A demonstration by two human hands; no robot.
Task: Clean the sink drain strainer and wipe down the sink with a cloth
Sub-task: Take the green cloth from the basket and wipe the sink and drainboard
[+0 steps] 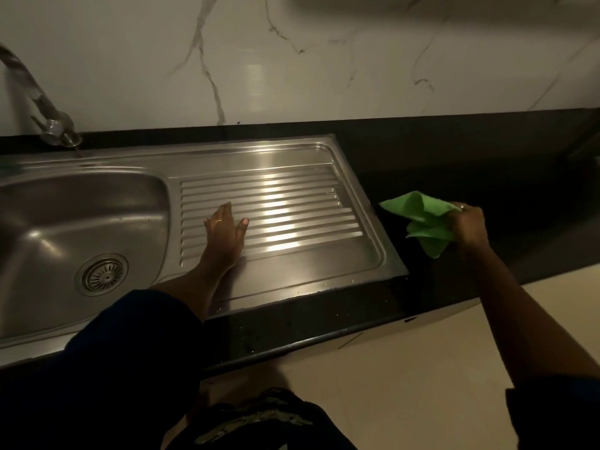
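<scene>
While the left hand lies flat with fingers spread on the ribbed stainless-steel draining board, the right hand is closed around a crumpled green cloth above the black stone counter. Left of the flat hand, the round slotted metal drain strainer sits in the steel sink basin, below a chrome tap.

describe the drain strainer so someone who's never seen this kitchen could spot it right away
Start at the steel sink unit set into the black countertop; its bowl is left of the ribbed drainboard where the left hand rests. At the bowl's bottom sits the drain strainer: a round metal disc with radiating slots, the bowl's only patterned circle.
</scene>
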